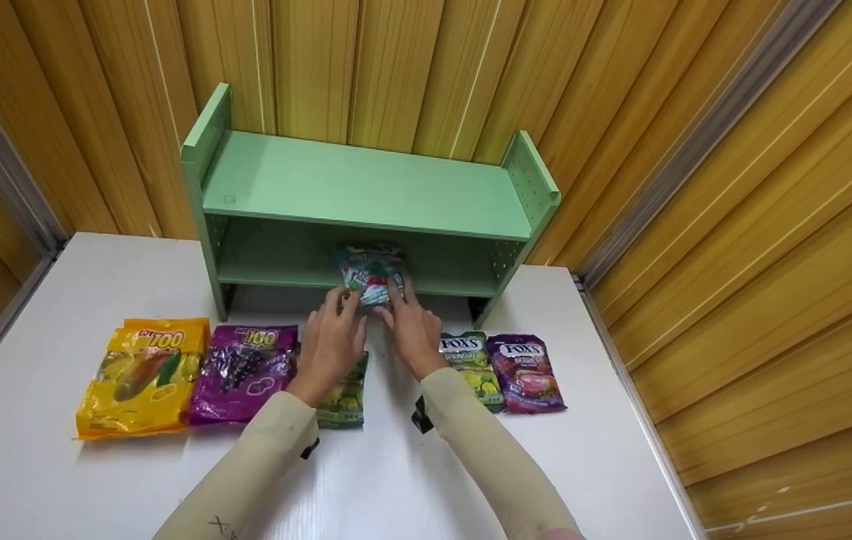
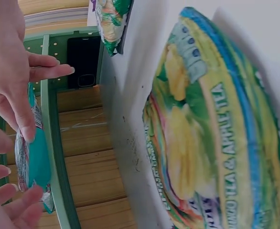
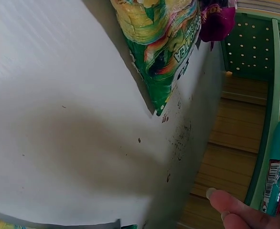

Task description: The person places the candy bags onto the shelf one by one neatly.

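Observation:
A small teal and white candy bag (image 1: pixel 371 274) is tilted at the front of the green rack's lower board (image 1: pixel 276 274), at its middle. My left hand (image 1: pixel 332 341) holds its left side, and my right hand (image 1: pixel 411 330) its right side. In the left wrist view, thumbs touch the plain teal back of the bag (image 2: pixel 38 157) while other fingers lie on its far face. Two fingers of the right hand (image 2: pixel 11 71) stick out downward, off the bag. The right wrist view has only part of the right hand (image 3: pixel 254 214) and a barcode strip on the bag (image 3: pixel 273 181).
Left on the white table (image 1: pixel 396 480) lie a yellow bag (image 1: pixel 145 379), a purple bag (image 1: pixel 242 375) and a green bag (image 1: pixel 343 401), partly behind my left wrist. To the right are a green-yellow FOX'S bag (image 1: pixel 475 371) and a purple FOX'S bag (image 1: pixel 527 375). Wooden-look walls enclose the table.

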Action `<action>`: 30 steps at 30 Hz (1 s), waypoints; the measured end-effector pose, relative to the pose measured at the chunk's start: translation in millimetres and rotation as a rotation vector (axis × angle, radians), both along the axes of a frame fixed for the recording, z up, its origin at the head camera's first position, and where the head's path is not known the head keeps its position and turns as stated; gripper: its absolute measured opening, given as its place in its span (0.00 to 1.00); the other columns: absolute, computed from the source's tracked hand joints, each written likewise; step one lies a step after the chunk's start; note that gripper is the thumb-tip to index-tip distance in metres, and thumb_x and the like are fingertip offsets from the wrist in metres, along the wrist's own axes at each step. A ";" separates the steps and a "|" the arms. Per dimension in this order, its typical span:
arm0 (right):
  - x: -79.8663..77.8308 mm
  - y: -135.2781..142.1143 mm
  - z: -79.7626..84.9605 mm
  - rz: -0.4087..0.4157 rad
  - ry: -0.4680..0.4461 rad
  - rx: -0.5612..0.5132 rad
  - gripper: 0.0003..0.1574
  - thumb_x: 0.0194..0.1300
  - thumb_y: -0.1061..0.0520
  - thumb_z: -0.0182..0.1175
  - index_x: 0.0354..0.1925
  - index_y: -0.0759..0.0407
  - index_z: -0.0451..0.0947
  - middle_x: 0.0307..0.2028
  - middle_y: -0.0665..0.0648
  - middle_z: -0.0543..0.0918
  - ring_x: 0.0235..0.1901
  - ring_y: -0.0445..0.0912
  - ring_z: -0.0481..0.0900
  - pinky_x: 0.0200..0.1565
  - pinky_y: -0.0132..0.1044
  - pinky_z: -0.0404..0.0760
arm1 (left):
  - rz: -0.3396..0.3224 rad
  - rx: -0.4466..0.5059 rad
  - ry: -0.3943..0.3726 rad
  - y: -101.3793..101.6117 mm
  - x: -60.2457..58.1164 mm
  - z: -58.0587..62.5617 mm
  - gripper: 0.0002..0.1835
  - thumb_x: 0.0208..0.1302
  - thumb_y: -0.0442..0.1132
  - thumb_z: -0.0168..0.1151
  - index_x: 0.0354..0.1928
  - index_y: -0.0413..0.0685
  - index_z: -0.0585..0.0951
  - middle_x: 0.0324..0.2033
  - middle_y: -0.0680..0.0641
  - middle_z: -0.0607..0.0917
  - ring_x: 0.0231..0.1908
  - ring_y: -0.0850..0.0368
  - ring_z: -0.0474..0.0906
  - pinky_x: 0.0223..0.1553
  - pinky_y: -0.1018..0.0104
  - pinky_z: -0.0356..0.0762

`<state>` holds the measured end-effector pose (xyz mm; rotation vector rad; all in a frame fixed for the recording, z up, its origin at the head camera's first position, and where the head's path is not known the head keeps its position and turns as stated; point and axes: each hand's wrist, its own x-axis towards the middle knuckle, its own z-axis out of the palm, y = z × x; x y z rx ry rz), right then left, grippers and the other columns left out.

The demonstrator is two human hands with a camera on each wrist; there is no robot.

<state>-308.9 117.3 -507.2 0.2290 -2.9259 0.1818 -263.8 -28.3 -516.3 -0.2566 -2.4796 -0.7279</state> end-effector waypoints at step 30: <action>-13.4 -2.8 5.3 0.023 -0.022 -0.050 0.41 0.70 0.31 0.41 0.74 0.43 0.55 0.73 0.56 0.61 0.25 0.49 0.81 0.36 0.49 0.82 | -0.081 -0.038 -0.138 -2.6 -4.4 -2.1 0.28 0.64 0.43 0.63 0.65 0.46 0.71 0.60 0.45 0.77 0.55 0.47 0.77 0.54 0.49 0.76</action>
